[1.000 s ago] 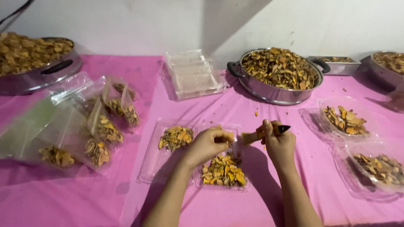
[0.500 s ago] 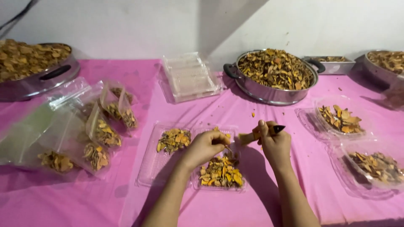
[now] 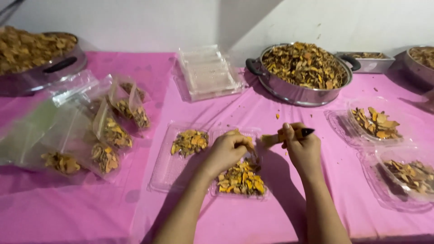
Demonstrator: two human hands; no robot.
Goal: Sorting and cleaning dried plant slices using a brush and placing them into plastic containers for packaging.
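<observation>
Pink tablecloth [image 3: 235,108] is covered with pans and bags of dried chips. Over a half-filled clear tray [image 3: 181,171], a chip is pinched by the left hand [image 3: 226,151]; a brush [image 3: 289,134] is gripped by the right hand [image 3: 302,149]. Several trays are already filled.

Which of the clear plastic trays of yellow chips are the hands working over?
The clear hinged tray at centre front. The left hand rests on it and the right hand holds a brush beside it; the two trays at right lie untouched.
</observation>
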